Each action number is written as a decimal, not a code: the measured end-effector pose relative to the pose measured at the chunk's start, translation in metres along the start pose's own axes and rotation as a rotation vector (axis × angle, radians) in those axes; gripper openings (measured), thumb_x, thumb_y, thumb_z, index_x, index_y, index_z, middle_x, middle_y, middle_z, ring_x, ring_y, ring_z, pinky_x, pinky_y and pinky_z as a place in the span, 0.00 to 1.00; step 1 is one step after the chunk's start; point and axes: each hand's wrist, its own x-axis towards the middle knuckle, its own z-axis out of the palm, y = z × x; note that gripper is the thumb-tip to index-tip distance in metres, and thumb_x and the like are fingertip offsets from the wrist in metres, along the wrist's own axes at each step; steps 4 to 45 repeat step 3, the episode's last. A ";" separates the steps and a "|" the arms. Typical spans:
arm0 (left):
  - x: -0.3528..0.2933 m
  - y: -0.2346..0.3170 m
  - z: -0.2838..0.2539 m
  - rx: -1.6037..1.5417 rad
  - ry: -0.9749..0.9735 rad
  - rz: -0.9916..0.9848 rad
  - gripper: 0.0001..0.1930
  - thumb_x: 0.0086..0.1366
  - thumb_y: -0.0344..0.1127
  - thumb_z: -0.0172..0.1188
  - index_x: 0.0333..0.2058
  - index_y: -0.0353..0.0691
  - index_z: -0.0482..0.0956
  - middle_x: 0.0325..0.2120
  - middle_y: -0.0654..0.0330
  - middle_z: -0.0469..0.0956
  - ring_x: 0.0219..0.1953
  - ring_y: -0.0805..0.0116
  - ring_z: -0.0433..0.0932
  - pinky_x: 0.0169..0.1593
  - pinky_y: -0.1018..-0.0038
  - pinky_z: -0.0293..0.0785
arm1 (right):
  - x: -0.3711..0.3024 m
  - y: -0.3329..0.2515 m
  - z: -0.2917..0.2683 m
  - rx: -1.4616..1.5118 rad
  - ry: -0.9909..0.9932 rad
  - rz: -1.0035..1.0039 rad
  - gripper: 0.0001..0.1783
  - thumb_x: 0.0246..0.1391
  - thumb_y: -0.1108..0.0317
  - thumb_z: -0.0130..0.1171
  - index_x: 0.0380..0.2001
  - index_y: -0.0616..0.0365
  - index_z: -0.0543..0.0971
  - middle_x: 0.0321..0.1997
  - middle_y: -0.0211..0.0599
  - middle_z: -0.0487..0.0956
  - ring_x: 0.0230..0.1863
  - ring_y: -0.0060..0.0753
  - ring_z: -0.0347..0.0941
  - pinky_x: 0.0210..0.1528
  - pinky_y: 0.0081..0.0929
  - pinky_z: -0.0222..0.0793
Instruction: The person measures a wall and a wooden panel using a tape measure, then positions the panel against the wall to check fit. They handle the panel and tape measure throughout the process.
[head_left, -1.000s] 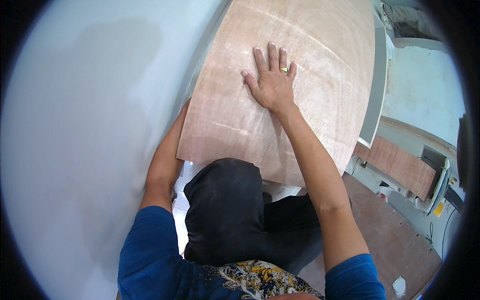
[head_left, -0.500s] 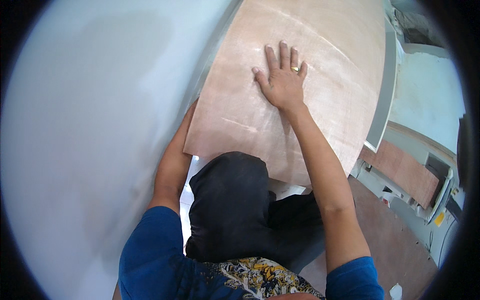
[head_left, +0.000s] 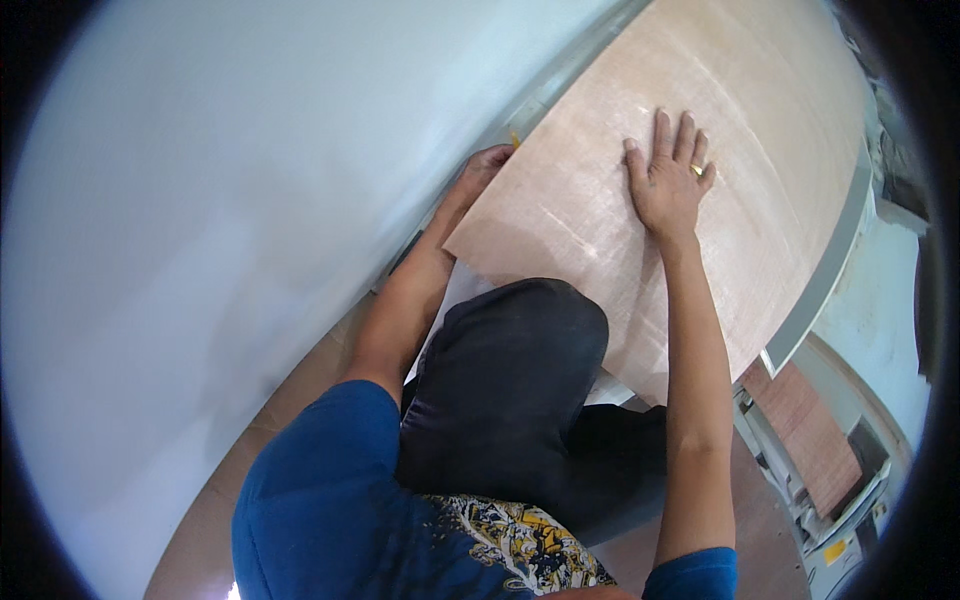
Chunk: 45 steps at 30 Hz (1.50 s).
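Note:
A large thin plywood sheet (head_left: 590,200) stretches away in front of me, its near edge by my dark-trousered knee. My right hand (head_left: 668,190) lies flat on its upper face, fingers spread, a gold-coloured ring on one finger. At the sheet's left edge is my left hand (head_left: 486,168), with its fingers curled and their tips partly hidden by the sheet. A thin yellow stick (head_left: 516,139), like a pencil, pokes up from those fingers; most of it is hidden.
A smooth pale wall or panel (head_left: 220,200) rises close along my left. Beneath the sheet's right side runs a grey-white edge (head_left: 820,270). Low on the right lie a reddish plywood strip (head_left: 803,430) and assorted clutter. Brown board (head_left: 290,410) covers the floor.
The view has swung, so the sheet and my right hand appear farther right. My left hand, earlier hidden under the sheet, now shows at its edge with the yellow stick.

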 end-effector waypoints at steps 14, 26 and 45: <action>0.015 -0.017 -0.016 -0.016 -0.068 0.071 0.11 0.67 0.30 0.57 0.46 0.33 0.78 0.38 0.64 0.81 0.37 0.74 0.79 0.42 0.75 0.76 | -0.001 -0.002 -0.005 0.000 -0.013 0.008 0.39 0.60 0.36 0.37 0.69 0.44 0.58 0.75 0.47 0.46 0.75 0.56 0.36 0.69 0.64 0.31; 0.015 -0.017 -0.016 -0.016 -0.068 0.071 0.11 0.67 0.30 0.57 0.46 0.33 0.78 0.38 0.64 0.81 0.37 0.74 0.79 0.42 0.75 0.76 | -0.001 -0.002 -0.005 0.000 -0.013 0.008 0.39 0.60 0.36 0.37 0.69 0.44 0.58 0.75 0.47 0.46 0.75 0.56 0.36 0.69 0.64 0.31; 0.015 -0.017 -0.016 -0.016 -0.068 0.071 0.11 0.67 0.30 0.57 0.46 0.33 0.78 0.38 0.64 0.81 0.37 0.74 0.79 0.42 0.75 0.76 | -0.001 -0.002 -0.005 0.000 -0.013 0.008 0.39 0.60 0.36 0.37 0.69 0.44 0.58 0.75 0.47 0.46 0.75 0.56 0.36 0.69 0.64 0.31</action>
